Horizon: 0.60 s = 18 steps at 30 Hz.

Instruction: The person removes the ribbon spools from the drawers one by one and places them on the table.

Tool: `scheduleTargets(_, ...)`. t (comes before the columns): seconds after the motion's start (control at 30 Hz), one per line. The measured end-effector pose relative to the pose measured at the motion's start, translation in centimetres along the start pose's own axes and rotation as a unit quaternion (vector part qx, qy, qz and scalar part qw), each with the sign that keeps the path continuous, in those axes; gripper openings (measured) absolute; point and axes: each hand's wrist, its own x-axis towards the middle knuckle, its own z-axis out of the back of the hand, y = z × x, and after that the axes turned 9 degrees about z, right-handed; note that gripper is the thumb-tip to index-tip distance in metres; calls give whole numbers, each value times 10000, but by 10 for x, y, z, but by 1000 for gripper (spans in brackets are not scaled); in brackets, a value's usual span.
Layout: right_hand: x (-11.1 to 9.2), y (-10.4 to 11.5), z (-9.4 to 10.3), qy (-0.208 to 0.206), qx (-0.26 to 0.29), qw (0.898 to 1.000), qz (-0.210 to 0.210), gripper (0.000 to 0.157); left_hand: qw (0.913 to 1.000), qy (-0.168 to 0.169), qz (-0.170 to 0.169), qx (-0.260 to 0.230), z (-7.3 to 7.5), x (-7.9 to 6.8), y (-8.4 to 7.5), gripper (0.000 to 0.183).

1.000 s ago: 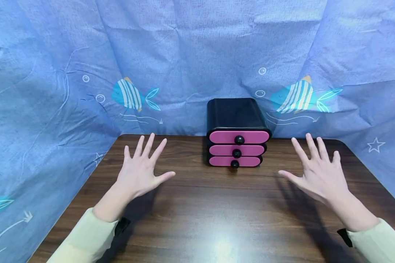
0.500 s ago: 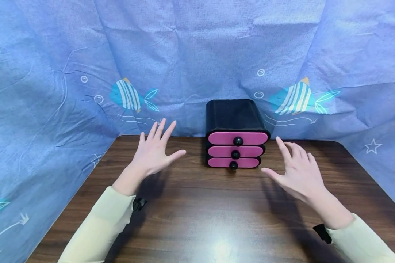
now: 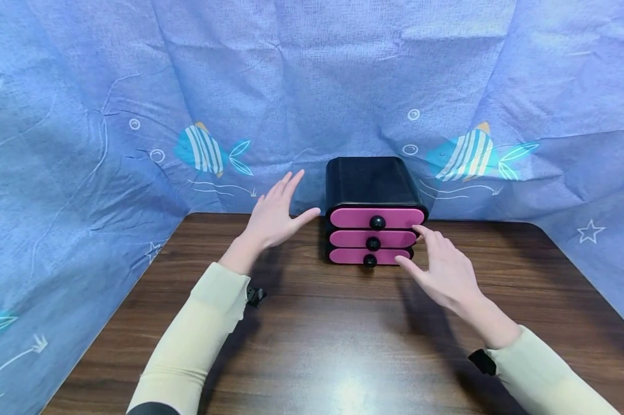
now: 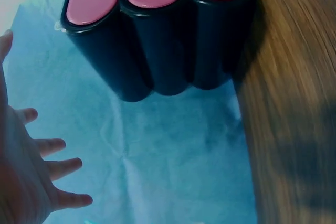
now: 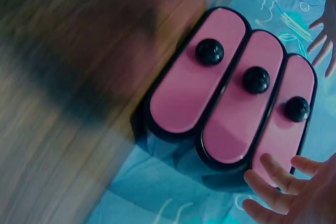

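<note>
A black box with three pink drawers (image 3: 353, 238) stands near the back edge of the table, each drawer front bearing a round black knob (image 3: 377, 223). All three drawers look closed. To the left of the box, my left hand (image 3: 275, 219) hovers with fingers straight and thumb spread toward it; the left wrist view shows a gap between this hand (image 4: 23, 177) and the box's side. My right hand (image 3: 447, 271) is at the box's front right, fingers slightly bent and thumb before the bottom drawer. Whether its fingertips touch the box I cannot tell. Neither hand holds anything.
The dark wood-grain table (image 3: 301, 346) extends toward me, with a bright glare near its front. A blue cloth (image 3: 333, 75) printed with fish hangs right behind the table and along its sides.
Both hands have moved inward toward the drawer box, the left one also forward and up. The right fingers have bent a little from their wide spread. The box has stayed in place.
</note>
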Motion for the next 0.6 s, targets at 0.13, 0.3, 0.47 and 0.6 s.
scheduleTargets(0.13,5,2,-9,-51,457,9987,-240,63,9985,119,28,-527,-9,12,-5,84)
scheduleTargets(0.3,12,5,-18,-238,1167,9916,-513,46,9916,388,30,-1237,-19,24,-16,80)
scheduleTargets(0.47,21,12,-24,-218,1934,9776,-796,42,9831,623,-3,-1721,-29,37,-21,75)
scheduleTargets(0.6,28,21,-28,-206,2846,9529,-1023,42,9781,759,-5,-1940,-37,45,-23,73)
